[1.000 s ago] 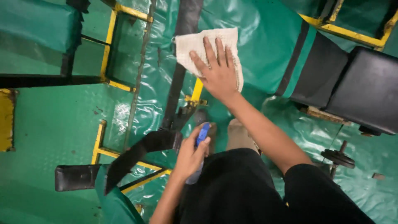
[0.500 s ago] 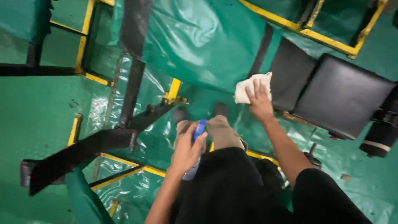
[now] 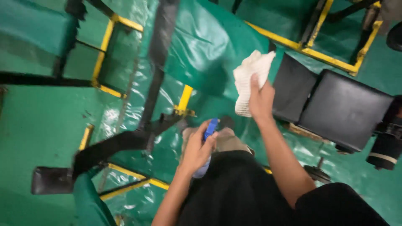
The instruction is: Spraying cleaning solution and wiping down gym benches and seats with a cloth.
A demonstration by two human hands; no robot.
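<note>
White cloth bunched in right hand, lifted off green bench pad; left hand grips blue spray bottle. Black seat pads look unwiped.

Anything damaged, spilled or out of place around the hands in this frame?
Nothing clearly stands out. The right hand holds a white cloth bunched up off the green plastic-covered pad; the left hand grips a blue-topped spray bottle. The plastic looks wrinkled and glossy, but no puddle or tear is visible.

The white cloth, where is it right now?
In the head view the white cloth hangs bunched in the right hand, upper centre, beside the black seat pad.
</note>
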